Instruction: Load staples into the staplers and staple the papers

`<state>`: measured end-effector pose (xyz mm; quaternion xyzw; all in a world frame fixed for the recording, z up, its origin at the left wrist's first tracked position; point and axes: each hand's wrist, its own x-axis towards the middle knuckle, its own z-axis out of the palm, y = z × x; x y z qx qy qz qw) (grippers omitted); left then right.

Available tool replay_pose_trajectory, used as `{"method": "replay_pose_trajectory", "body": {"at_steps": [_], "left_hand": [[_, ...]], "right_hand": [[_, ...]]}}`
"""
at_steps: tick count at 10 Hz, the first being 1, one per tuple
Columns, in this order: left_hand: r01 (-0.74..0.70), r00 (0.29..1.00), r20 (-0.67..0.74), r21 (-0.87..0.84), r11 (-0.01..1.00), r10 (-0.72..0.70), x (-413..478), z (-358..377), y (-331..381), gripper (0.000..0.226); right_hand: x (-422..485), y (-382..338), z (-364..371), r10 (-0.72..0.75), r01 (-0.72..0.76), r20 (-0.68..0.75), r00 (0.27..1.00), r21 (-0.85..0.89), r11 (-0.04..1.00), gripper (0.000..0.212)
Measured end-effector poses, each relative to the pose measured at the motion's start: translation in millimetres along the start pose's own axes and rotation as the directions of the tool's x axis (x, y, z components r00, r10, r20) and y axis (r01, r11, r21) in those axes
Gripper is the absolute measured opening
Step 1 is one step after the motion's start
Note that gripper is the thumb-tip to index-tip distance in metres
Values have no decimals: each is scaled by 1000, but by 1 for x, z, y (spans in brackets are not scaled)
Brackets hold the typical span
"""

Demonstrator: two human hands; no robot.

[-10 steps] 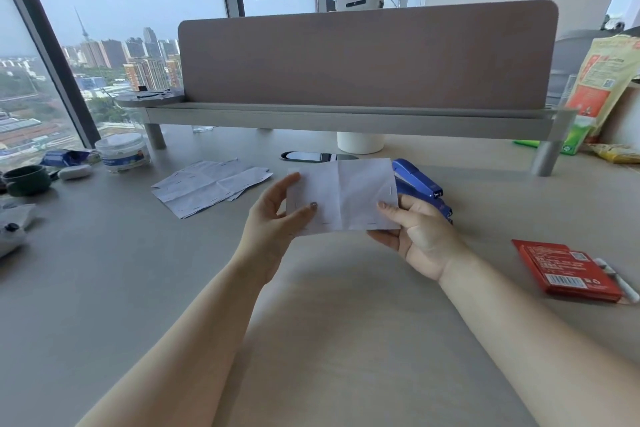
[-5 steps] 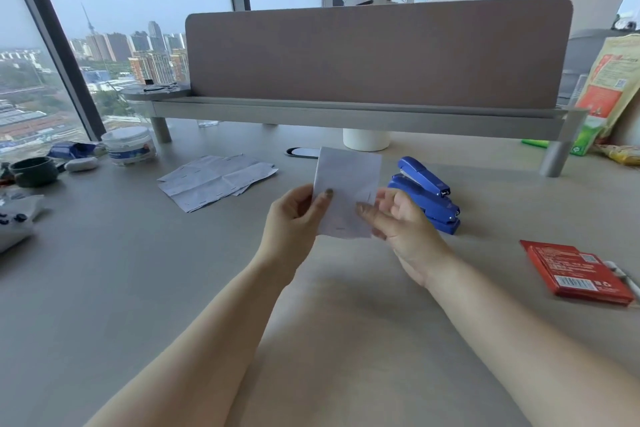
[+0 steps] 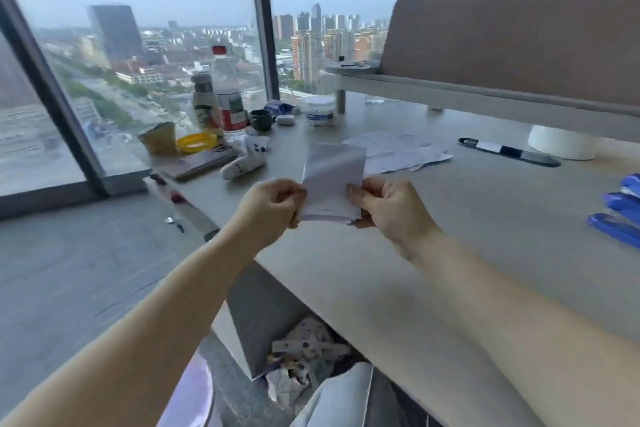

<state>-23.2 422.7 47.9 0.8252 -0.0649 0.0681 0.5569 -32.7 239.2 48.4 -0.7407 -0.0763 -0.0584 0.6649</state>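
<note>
Head cam: both hands up near desk [image 3: 502,204] edge w/ folded paper [image 3: 334,180] btwn them. L hand [image 3: 273,204] pinches its left edge, fingers curled; R hand [image 3: 384,208] pinches right edge near bottom. Paper held roughly upright, off the desk. Blue staplers [image 3: 620,203] sit on desk at far right, partly cut off, well apart from hands. Loose papers [image 3: 398,149] lie flat behind. Bin [image 3: 256,322] w/ scraps under desk.

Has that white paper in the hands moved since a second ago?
Yes. The folded white paper has gone left, away from the blue stapler it was beside.
</note>
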Motion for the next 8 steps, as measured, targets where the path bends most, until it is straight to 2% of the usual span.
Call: {"method": "replay_pose_trajectory", "body": {"at_steps": [1,2,3,4,5,6,7,8], "left_hand": [[75,976,-210,94,993,-53,-32,-76,-30,22],[214,937,-312,152,965,-158,-70,-137,-64,18],[397,886,-301,100,912,-353,-104,-177,-107,15],[531,807,-316,19,847,-499,-133,-201,-149,15],[622,741,-348,35,782,-574,-152,-217,-187,18],[725,673,-293,77,685,-679,-162,-227,-219,23],[824,550,-191,282,492,-813,-173,-230,-251,32],[823,522,-198,373,429,-830,-182,-236,-268,37]], "right_hand": [[8,-9,92,-44,44,160,986,3,999,10],[5,-3,174,3,-6,318,948,9,1000,13],[-1,23,237,109,-70,494,863,-97,993,20],[-12,57,283,230,-125,600,766,-212,969,14],[-21,86,315,324,-185,628,707,-278,943,16],[-19,114,338,384,-133,642,663,-404,905,14],[-20,133,349,435,-30,639,634,-541,840,27],[-15,138,349,374,-6,582,722,-536,844,13]]}}
